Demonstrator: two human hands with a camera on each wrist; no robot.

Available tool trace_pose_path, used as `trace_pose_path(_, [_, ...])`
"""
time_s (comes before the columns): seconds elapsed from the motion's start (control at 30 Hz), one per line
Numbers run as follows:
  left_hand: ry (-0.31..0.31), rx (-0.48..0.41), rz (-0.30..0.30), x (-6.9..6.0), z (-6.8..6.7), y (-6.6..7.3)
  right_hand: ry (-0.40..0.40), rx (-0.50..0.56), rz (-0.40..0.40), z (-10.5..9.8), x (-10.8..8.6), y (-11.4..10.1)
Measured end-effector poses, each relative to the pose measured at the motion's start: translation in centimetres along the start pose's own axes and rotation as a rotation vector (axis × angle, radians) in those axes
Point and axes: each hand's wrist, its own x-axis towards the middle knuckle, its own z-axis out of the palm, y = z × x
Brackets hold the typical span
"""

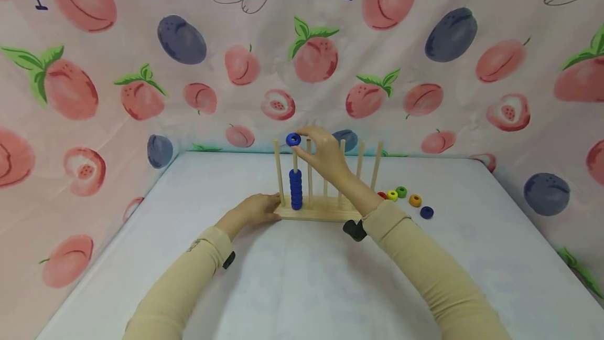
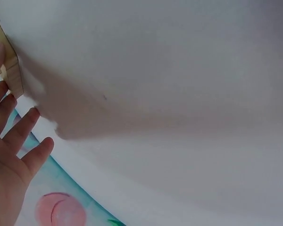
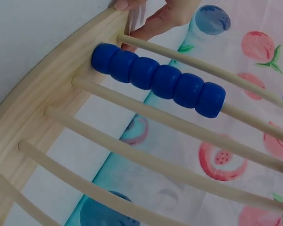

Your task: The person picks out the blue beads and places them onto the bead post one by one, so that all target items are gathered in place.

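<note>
A wooden peg stand (image 1: 316, 215) with several upright pegs stands at the table's far side. My left hand (image 1: 257, 209) holds its left end, the thumb at the front and fingers behind; the left wrist view shows the other fingers spread past the base end (image 2: 12, 77). A stack of blue beads (image 1: 295, 190) sits on the second peg from the left, seen closely in the right wrist view as rounded beads (image 3: 165, 82). Between thumb and fingers, my right hand (image 1: 327, 156) pinches another blue bead (image 1: 289, 141) at the top of that peg.
Loose beads lie right of the stand: a red bead (image 1: 381, 194), a yellow bead (image 1: 392, 195), a green bead (image 1: 401, 192), an orange bead (image 1: 415, 200) and a dark blue bead (image 1: 427, 212). A fruit-printed cloth (image 1: 264, 30) hangs behind the white table (image 1: 302, 282).
</note>
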Motion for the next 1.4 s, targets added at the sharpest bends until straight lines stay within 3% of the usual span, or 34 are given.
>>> trace_pose_path(0.1, [0.01, -0.005, 0.001, 0.02, -0.29, 0.08, -0.011, -0.005, 0.021, -0.02, 0.35, 0.3])
trace_pose_path(0.33, [-0.036, -0.059, -0.049, -0.06, -0.46, 0.32, -0.026, 0.038, 0.104, -0.1, 0.72, 0.3])
trace_pose_path(0.63, [-0.006, -0.084, -0.051, 0.01, 0.34, 0.34, -0.068, 0.037, 0.2, -0.09, 0.65, 0.02])
trace_pose_path(1.17, [0.006, -0.106, -0.078, 0.08, 0.1, 0.38, -0.068, -0.002, 0.15, 0.07, 0.93, 0.04])
trace_pose_path(1.4, [0.007, -0.093, -0.053, -0.04, 0.21, 0.09, -0.079, -0.001, 0.159, 0.09, 0.77, -0.05])
